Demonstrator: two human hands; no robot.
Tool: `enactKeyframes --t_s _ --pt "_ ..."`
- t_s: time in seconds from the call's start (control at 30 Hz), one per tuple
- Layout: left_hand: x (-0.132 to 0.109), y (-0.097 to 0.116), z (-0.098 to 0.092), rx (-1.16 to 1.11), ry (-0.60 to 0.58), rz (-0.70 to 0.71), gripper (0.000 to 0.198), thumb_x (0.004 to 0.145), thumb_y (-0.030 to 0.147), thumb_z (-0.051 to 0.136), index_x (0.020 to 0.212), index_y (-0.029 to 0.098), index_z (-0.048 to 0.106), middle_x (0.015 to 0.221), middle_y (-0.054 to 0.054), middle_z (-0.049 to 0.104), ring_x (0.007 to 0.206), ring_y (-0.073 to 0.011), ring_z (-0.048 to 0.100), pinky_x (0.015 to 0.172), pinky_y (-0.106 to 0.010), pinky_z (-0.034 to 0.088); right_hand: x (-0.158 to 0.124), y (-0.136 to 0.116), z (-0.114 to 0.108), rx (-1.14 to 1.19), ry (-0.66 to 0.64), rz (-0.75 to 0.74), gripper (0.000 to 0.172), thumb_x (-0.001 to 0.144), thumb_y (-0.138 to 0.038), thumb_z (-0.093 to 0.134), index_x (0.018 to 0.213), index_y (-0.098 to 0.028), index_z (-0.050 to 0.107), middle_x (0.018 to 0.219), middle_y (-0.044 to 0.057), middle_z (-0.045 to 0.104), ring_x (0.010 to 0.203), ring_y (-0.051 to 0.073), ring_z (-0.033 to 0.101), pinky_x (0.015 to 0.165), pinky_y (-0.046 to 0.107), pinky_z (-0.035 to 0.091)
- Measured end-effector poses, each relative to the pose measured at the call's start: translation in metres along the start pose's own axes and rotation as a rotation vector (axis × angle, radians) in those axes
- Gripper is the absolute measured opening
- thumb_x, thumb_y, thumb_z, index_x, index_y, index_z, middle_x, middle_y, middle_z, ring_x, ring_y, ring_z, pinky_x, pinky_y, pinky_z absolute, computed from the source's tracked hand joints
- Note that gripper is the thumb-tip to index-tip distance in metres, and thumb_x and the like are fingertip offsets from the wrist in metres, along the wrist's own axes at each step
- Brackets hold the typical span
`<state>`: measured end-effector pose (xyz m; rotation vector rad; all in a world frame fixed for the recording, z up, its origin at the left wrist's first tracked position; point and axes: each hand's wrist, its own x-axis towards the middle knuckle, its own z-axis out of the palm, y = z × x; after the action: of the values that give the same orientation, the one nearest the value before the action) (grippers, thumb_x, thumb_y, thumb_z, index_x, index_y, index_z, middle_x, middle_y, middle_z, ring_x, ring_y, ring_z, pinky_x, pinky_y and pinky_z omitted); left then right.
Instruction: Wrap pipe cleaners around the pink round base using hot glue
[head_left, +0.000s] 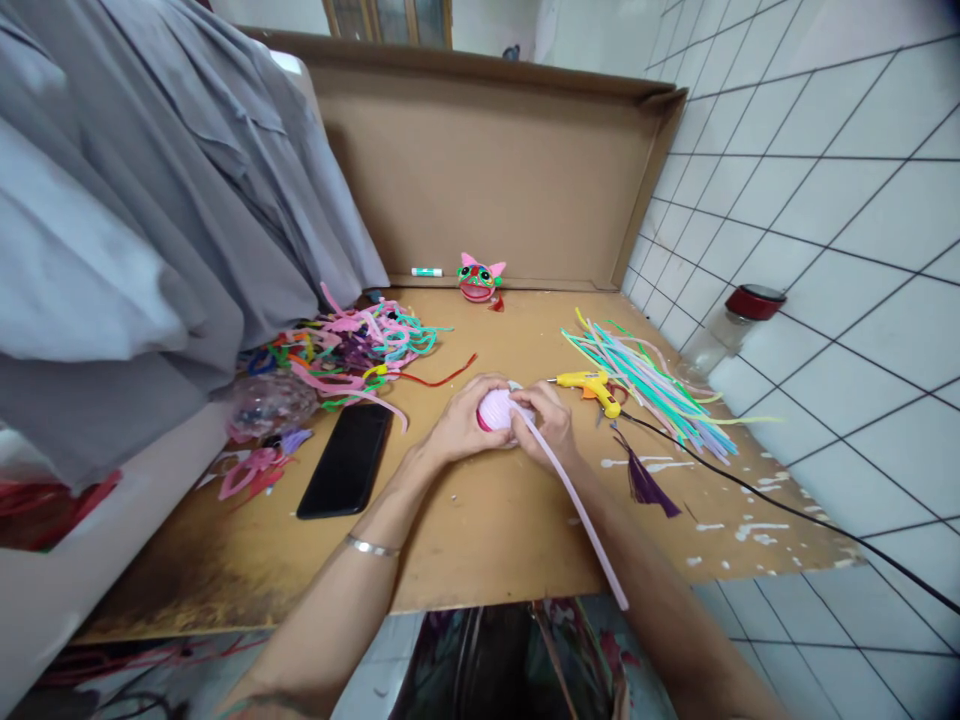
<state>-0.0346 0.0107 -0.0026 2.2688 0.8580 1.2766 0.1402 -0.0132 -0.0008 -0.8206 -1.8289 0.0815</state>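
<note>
My left hand (459, 420) is wrapped round the left side of a small rounded piece (496, 410), covered in pale pink-lilac strands with a darker red-pink edge. On its right side, my right hand (551, 425) pinches a long pale pink pipe cleaner (577, 505) against the piece. The loose end of that pipe cleaner slants down over my right forearm. Both hands are close together above the middle of the table. Part of the round piece is hidden behind my right fingers.
A yellow glue gun (592, 388) with a black cord and straight pipe cleaners (652, 385) lie right, near a purple tassel (646, 480) and a jar (724, 330). Left are a black phone (345, 460) and tangled pipe cleaners (375, 340). A cat-eared figure (478, 280) sits behind.
</note>
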Motion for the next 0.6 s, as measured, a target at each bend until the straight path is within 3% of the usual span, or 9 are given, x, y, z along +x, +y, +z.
enactKeyframes --t_s 0.27,0.6 --pt "-0.0007 0.0005 -0.0009 0.004 -0.008 -0.032 0.053 0.062 0.027 0.074 0.112 0.019 0.056 0.118 -0.010 0.062 0.112 -0.0259 0.061 0.103 -0.043 0.047 -0.0014 -0.0021 0.0038 0.006 0.044 0.044 0.013 0.082 -0.022 0.056 0.094 -0.021 0.063 0.081 0.004 0.057 0.076 0.019 0.057 0.069 0.033 0.051" --pt "-0.0016 0.0013 0.0000 -0.049 -0.005 -0.048 0.053 0.062 0.025 0.074 0.112 0.020 0.055 0.117 -0.010 0.062 0.110 -0.0255 0.062 0.101 -0.044 0.047 -0.0021 -0.0031 0.0026 0.009 0.008 0.044 0.016 0.083 -0.025 0.060 0.098 -0.023 0.064 0.084 0.004 0.059 0.078 0.020 0.057 0.070 0.035 0.050"
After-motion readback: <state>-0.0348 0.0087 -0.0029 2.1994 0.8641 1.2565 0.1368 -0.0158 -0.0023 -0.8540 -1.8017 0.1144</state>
